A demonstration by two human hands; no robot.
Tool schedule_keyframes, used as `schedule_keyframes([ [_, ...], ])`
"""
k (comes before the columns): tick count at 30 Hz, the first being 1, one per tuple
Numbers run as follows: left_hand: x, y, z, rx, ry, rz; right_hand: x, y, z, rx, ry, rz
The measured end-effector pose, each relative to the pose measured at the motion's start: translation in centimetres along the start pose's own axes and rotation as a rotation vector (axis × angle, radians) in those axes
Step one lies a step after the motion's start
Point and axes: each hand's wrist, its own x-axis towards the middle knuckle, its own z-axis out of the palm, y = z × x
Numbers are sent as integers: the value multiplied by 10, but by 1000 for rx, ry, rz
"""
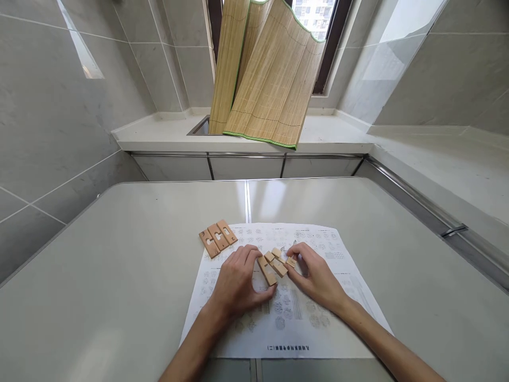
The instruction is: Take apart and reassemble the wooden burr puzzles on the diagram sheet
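Observation:
My left hand [239, 278] grips a long light wooden block [266, 271] between thumb and fingers, over a printed paper sheet [286, 339]. Between both hands lie several other light wooden blocks [279, 267], small and close together, some touching. A small wooden piece [291, 261] sits in the pinch of my right hand [316, 273], to the right of the group. Up and left of my left hand, three brown wooden plates [218, 239] with cut-out shapes and carved marks lie side by side, partly on the paper's corner.
The paper rests on a pale glossy table [119, 286] with a seam down its middle. Beyond its far edge is a white ledge [159, 139], where a bamboo mat [274, 79] leans at the window. A metal rail [413, 199] runs along the right side.

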Motion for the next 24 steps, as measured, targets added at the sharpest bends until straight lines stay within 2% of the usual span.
schedule_keyframes([
  [13, -1, -1, 15, -87, -28, -2, -3, -3, 2, 55, -86, -39],
  [24, 0, -1, 14, -117, -68, -91, -4, -10, -3, 117, -211, -49],
])
